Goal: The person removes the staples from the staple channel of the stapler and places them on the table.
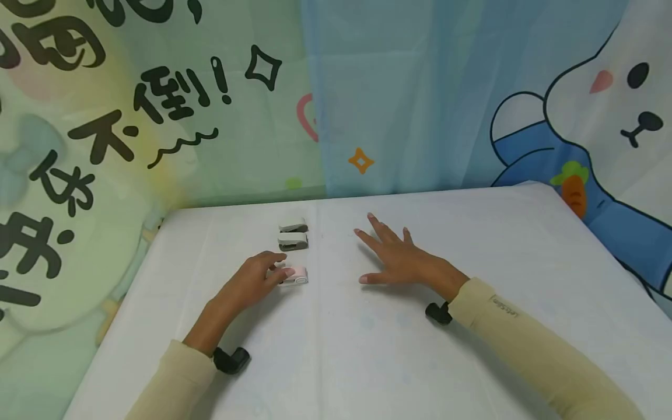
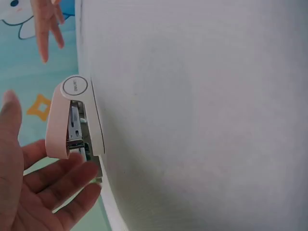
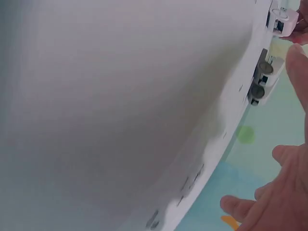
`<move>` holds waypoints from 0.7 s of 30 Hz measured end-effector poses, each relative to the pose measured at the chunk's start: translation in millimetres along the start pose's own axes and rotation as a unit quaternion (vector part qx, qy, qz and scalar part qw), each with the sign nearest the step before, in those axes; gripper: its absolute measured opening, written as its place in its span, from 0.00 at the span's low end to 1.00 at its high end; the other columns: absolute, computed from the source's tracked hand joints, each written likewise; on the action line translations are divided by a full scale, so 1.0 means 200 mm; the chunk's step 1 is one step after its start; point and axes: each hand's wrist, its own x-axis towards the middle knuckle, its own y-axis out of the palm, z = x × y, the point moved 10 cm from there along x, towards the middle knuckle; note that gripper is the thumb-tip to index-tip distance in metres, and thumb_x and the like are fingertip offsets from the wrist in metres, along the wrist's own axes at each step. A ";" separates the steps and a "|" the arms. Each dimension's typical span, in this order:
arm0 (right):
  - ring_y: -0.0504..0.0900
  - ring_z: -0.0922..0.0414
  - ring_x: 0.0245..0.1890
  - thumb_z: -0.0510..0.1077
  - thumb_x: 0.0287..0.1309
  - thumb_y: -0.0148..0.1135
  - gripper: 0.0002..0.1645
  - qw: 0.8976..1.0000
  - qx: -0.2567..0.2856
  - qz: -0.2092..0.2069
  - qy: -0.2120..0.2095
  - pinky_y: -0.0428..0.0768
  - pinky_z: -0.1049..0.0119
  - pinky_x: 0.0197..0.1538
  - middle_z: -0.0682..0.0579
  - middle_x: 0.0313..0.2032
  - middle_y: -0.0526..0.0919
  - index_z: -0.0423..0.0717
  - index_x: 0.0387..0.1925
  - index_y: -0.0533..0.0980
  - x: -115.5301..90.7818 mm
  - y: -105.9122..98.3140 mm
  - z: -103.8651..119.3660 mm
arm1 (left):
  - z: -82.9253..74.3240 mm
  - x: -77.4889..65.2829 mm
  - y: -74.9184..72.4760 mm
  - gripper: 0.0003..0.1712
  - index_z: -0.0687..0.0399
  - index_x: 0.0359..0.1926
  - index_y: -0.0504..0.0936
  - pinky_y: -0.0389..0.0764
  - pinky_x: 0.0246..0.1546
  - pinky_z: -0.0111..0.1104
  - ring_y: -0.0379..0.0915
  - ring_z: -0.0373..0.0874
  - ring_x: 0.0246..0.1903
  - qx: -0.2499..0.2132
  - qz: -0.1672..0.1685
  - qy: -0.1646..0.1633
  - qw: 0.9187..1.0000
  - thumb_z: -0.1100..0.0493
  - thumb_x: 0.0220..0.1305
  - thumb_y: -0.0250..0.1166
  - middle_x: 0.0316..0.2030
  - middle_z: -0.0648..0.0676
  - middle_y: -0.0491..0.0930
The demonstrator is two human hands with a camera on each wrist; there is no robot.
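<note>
A small pink-and-white stapler (image 2: pixel 58 126) stands on the white table, its round badge visible in the left wrist view. My left hand (image 1: pixel 257 279) is at its far-left end, thumb and fingers around that end with a gap between thumb and stapler in the left wrist view. Behind it, two grey-and-white staplers (image 1: pixel 293 240) (image 1: pixel 293 224) lie side by side in a row. My right hand (image 1: pixel 401 259) hovers over the table to the right of the staplers, fingers spread, holding nothing.
The table (image 1: pixel 336 361) is covered with a white cloth that has a crease down its middle. Behind it hangs a printed curtain (image 1: pixel 399 105) with a cartoon bear and lettering. A black wrist camera (image 1: pixel 231 360) sits on the left wrist, another (image 1: pixel 438 314) on the right.
</note>
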 end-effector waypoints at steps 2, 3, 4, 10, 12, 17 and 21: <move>0.37 0.44 0.74 0.75 0.54 0.58 0.61 1.000 0.021 0.002 -0.022 0.41 0.30 0.64 0.44 0.75 0.28 0.56 0.77 0.42 0.01 0.01 0.04 | 0.01 0.00 0.01 0.30 0.64 0.60 0.76 0.77 0.45 0.41 0.75 0.49 0.44 -0.016 0.002 -0.002 1.000 0.48 0.65 0.66 0.51 0.59 0.79; 0.38 0.46 0.74 0.74 0.56 0.58 0.59 0.999 0.034 0.003 -0.029 0.43 0.33 0.66 0.44 0.75 0.29 0.56 0.77 0.42 0.02 0.02 0.05 | 0.01 0.00 0.02 0.30 0.64 0.59 0.77 0.77 0.42 0.39 0.75 0.47 0.42 -0.022 0.003 -0.001 1.000 0.50 0.62 0.68 0.49 0.58 0.80; 0.39 0.46 0.74 0.72 0.57 0.58 0.58 0.998 0.050 0.002 -0.036 0.46 0.36 0.67 0.45 0.76 0.31 0.56 0.77 0.43 0.03 0.02 0.07 | 0.01 0.00 0.02 0.30 0.64 0.58 0.77 0.76 0.40 0.38 0.74 0.46 0.40 -0.026 0.004 -0.002 1.000 0.51 0.60 0.71 0.47 0.57 0.80; 0.55 0.47 0.71 0.55 0.67 0.59 0.38 0.982 0.173 -0.042 -0.064 0.56 0.46 0.67 0.41 0.74 0.50 0.45 0.72 0.60 0.06 -0.02 0.18 | 0.01 0.02 0.03 0.27 0.65 0.54 0.80 0.76 0.39 0.36 0.74 0.42 0.37 -0.023 0.011 0.007 1.000 0.62 0.53 0.75 0.43 0.55 0.81; 0.63 0.46 0.68 0.49 0.67 0.59 0.33 0.973 0.209 -0.059 -0.075 0.59 0.47 0.66 0.40 0.71 0.57 0.41 0.68 0.65 0.06 -0.04 0.22 | 0.01 0.03 0.04 0.25 0.65 0.52 0.81 0.76 0.40 0.37 0.74 0.42 0.37 -0.015 0.013 0.014 1.000 0.64 0.52 0.75 0.42 0.55 0.82; 0.73 0.45 0.61 0.42 0.66 0.61 0.28 0.957 0.263 -0.074 -0.096 0.66 0.51 0.63 0.39 0.66 0.67 0.38 0.64 0.69 0.07 -0.05 0.29 | 0.02 0.04 0.04 0.19 0.64 0.47 0.83 0.73 0.35 0.35 0.70 0.42 0.33 -0.014 0.013 0.014 1.000 0.67 0.53 0.73 0.36 0.51 0.80; 0.75 0.48 0.59 0.40 0.66 0.60 0.23 0.948 0.285 -0.088 -0.110 0.70 0.55 0.61 0.43 0.60 0.75 0.36 0.60 0.73 0.08 -0.06 0.31 | 0.00 0.05 0.05 0.15 0.66 0.45 0.83 0.73 0.34 0.34 0.69 0.42 0.32 -0.005 0.015 0.011 1.000 0.69 0.54 0.71 0.34 0.52 0.78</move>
